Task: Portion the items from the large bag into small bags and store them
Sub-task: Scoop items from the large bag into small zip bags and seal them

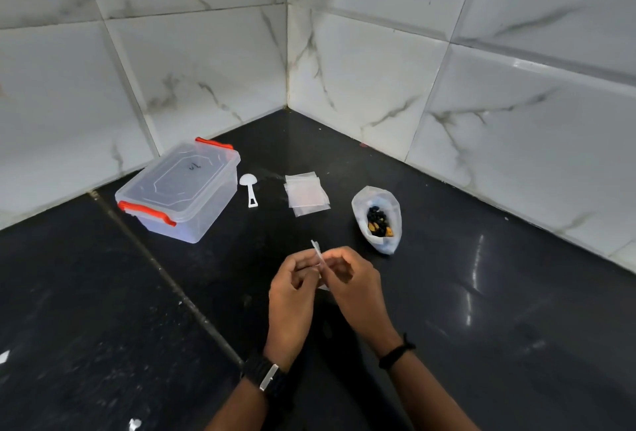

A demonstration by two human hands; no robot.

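Head view, small bag: one clear small bag [318,260] pinched edge-on between both hands, its long axis running away from the person.
Grip: left hand [292,287] and right hand [351,281] each grasp a side near its mouth, likely to open it.
Large bag: large bag [378,220] of dark and orange pieces lies just beyond the right hand, mouth open.
Counter: black counter [137,310] carries spare small bags [307,193], white scoop [248,186], lidded storage box [179,191].
Room: tiled wall corner.
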